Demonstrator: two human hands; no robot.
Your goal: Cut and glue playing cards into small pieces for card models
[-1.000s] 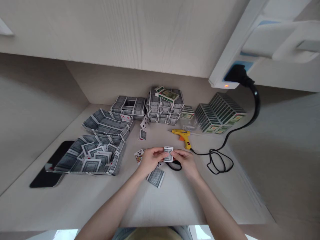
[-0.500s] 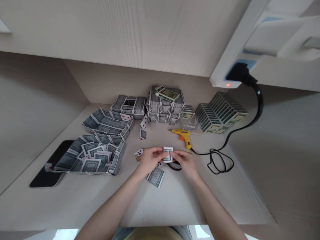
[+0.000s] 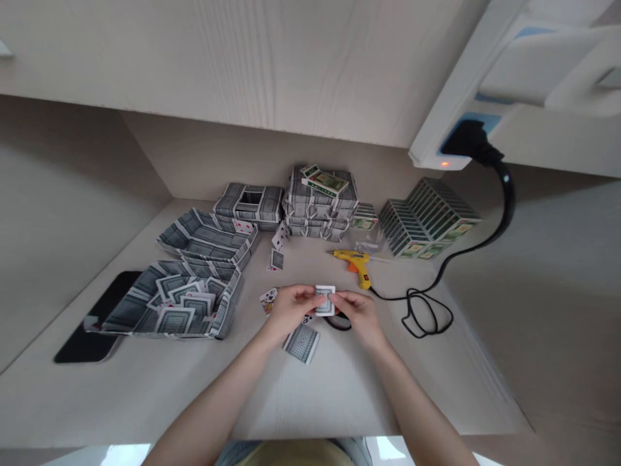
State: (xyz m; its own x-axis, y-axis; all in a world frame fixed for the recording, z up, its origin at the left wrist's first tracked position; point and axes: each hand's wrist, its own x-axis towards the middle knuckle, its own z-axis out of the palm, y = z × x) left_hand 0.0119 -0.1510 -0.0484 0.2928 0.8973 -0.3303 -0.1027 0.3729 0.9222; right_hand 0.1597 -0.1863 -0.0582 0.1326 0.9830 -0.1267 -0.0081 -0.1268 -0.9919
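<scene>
Between my two hands, a small playing card (image 3: 325, 300) with a patterned grey-green back and white border is held up; whether it is one card or several I cannot tell. My left hand (image 3: 294, 308) pinches its left side, thumb on the patterned face. At its right edge, the thumb and fingers of my right hand (image 3: 358, 312) close on it too. A patterned card (image 3: 301, 343) lies face down on the table just below my left hand. Face-up cards (image 3: 268, 299) are partly hidden behind that hand.
A yellow glue gun (image 3: 356, 265) lies beyond my right hand, its black cord (image 3: 427, 312) looping rightward to a power strip (image 3: 439, 155). Card-built trays (image 3: 228, 307) stand left, one holding loose cards, above a phone (image 3: 90, 340). Card-made boxes (image 3: 320, 204) and stacked card packs (image 3: 427, 217) line the back.
Both hands keep their hold on the card, with hardly any movement. The whole view has shifted very slightly.
</scene>
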